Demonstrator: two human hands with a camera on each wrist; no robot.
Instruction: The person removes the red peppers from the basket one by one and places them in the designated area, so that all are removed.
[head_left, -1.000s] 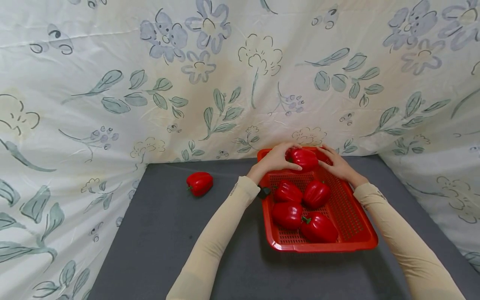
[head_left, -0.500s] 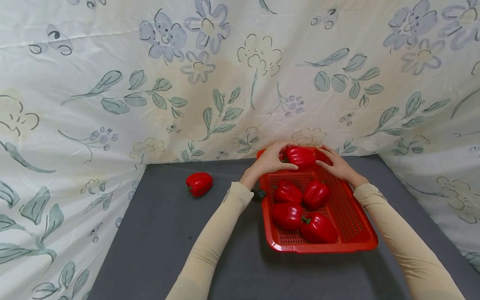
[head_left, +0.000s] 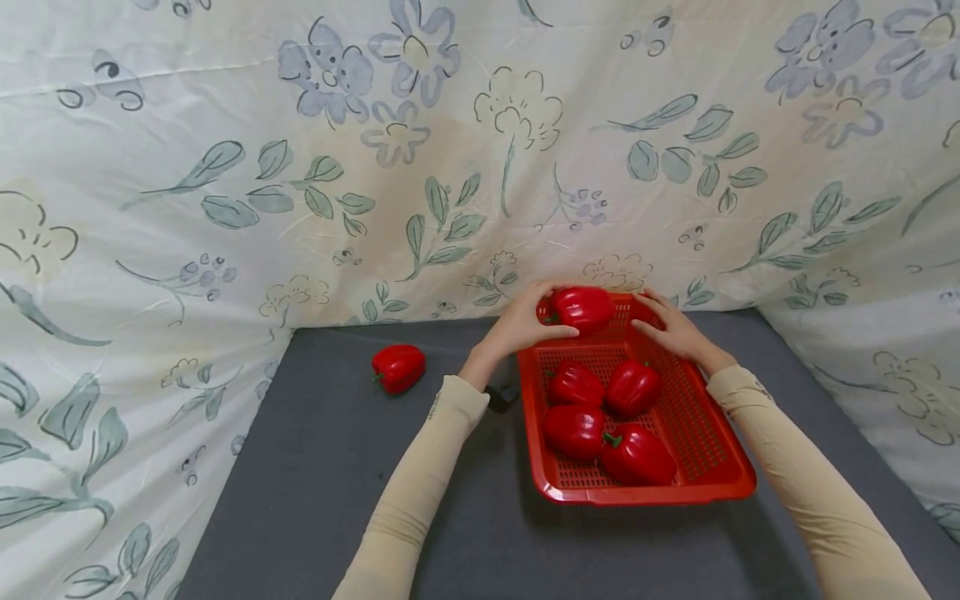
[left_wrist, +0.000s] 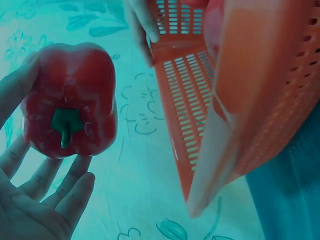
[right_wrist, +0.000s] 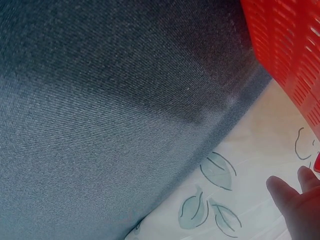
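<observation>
**Left hand [head_left: 521, 321] grips a glossy red bell pepper [head_left: 583, 310] by a rectangular red slotted plastic basket [head_left: 645, 497]**

From the head view, the gripped pepper overlaps the basket's far left part, hiding some of it along with the left hand. The left wrist view shows what that angle cannot: a gap between pepper and basket, the green stem [left_wrist: 66, 127] in full, and the thumb and fingers on opposite sides of the fruit. The right hand [head_left: 682, 337] lies at the far right rim, fingers extended and thumb apart; how firmly it touches, I cannot tell. Its wrist view catches only fingertips, a basket wall and mostly dark grey counter [head_left: 322, 500]. Nearer the person than the left hand, four more red peppers [head_left: 632, 388] sit in the basket. Left of that hand, another red pepper [head_left: 399, 368] lies on the counter. Beyond both hands hangs white floral cloth [head_left: 450, 192].
</observation>
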